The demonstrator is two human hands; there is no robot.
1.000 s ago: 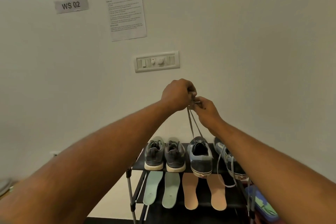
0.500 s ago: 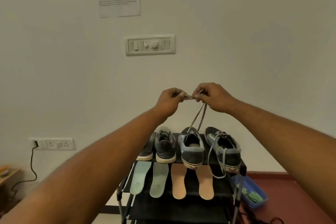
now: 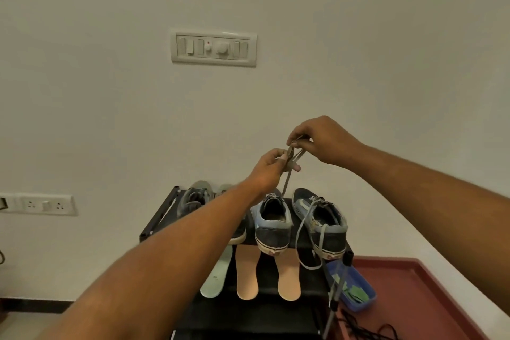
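Mid-frame, the left hand (image 3: 269,167) and right hand (image 3: 323,141) pinch thin grey shoelaces (image 3: 287,182) above the dark blue canvas shoe (image 3: 273,226). The ends have just crossed, so a knot is likely starting.

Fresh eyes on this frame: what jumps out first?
Mid-frame against the pale wall, the left hand and the right hand pinch a grey shoelace that runs up from a blue-grey sneaker on top of the black rack. To its right, a second sneaker trails loose laces over the edge. Two peach insoles lie on the level below.
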